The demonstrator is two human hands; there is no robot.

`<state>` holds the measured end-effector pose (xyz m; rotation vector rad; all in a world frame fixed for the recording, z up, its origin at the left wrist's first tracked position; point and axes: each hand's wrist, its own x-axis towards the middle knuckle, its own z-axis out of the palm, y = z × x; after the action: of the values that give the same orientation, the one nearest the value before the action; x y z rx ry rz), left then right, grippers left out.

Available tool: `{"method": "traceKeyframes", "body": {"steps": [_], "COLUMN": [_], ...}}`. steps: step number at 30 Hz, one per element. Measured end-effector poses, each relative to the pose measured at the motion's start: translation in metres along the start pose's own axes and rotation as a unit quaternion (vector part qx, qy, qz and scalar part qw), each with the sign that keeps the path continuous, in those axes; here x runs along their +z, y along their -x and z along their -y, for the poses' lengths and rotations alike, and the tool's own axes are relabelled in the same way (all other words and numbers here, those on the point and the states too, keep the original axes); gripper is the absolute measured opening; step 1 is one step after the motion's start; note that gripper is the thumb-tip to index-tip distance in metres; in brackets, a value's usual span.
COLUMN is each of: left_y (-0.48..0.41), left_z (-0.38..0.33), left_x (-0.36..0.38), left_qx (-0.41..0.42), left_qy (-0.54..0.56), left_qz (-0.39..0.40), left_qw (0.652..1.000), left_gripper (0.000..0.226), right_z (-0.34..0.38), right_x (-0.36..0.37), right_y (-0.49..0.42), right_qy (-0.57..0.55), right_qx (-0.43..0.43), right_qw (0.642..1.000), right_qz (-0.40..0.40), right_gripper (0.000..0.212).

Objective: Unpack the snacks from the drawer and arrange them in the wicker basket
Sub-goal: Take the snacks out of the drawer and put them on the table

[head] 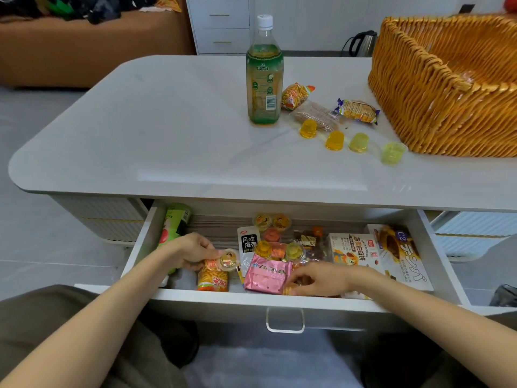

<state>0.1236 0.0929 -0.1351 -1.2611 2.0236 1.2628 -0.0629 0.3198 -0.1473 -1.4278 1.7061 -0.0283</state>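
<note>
**Q:** Where are the snacks, and where do they have to go?

**A:** Most lie in the open drawer (223,306), under the front edge of the white table (167,135). The wicker basket (419,107) stands on the table's far right corner. From both hands it lies up, away and to the right, so I judge the right hand (316,278) the nearer one.

**Q:** What are the hands doing?

**A:** Both are inside the drawer. The left hand (193,252) pinches the rim of a clear jelly cup (228,259) that rests on an orange stick-snack packet (212,275). The right hand's fingers curl over a small orange jelly cup (291,289) at the drawer's front wall, just beside a pink packet (267,273). How firm that hold is, I cannot tell.

**Q:** Can any writing be read?

**A:** A white sachet (248,242) reads "风吃海带". A biscuit box (352,250) reads "燕麦曲奇饼". Right of it, a larger box (400,253) shows "C2" above Japanese lettering. The orange packet's print is upside down and unclear.

**Q:** What is already on the table?

**A:** A tea bottle (264,71) stands upright, its label too small to read. Near the basket are a few wrapped snacks and four jelly cups (335,140) in a loose row.
</note>
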Motion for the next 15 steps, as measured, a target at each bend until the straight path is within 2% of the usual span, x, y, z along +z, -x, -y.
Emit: {"method": "traceKeyframes", "body": {"steps": [3,7,10,13,15], "left_y": [0.000,0.005,0.018,0.043,0.061], "left_z": [0.002,-0.001,-0.011,-0.029,-0.040], "left_x": [0.006,0.004,0.001,-0.001,-0.004], "left_qx": [0.011,0.058,0.116,0.181,0.232], "left_qy": [-0.044,-0.045,-0.026,-0.002,0.022], "left_qz": [-0.010,-0.032,-0.046,-0.035,-0.034], "left_qw": [0.999,0.997,0.992,0.983,0.972], "left_gripper": [0.024,0.023,0.025,0.027,0.029], "right_z": [-0.001,0.002,0.007,0.016,0.021], "right_x": [0.001,0.001,-0.002,-0.012,-0.029], "right_y": [0.001,0.003,0.008,0.021,0.035], "right_qy": [-0.015,-0.024,-0.084,-0.150,-0.187], "right_qx": [0.030,0.044,0.042,0.047,0.039], "right_qw": [0.999,0.998,0.995,0.988,0.981], "right_qz": [0.015,0.021,0.020,0.005,-0.014], "right_gripper": [0.034,0.031,0.027,0.037,0.035]}}
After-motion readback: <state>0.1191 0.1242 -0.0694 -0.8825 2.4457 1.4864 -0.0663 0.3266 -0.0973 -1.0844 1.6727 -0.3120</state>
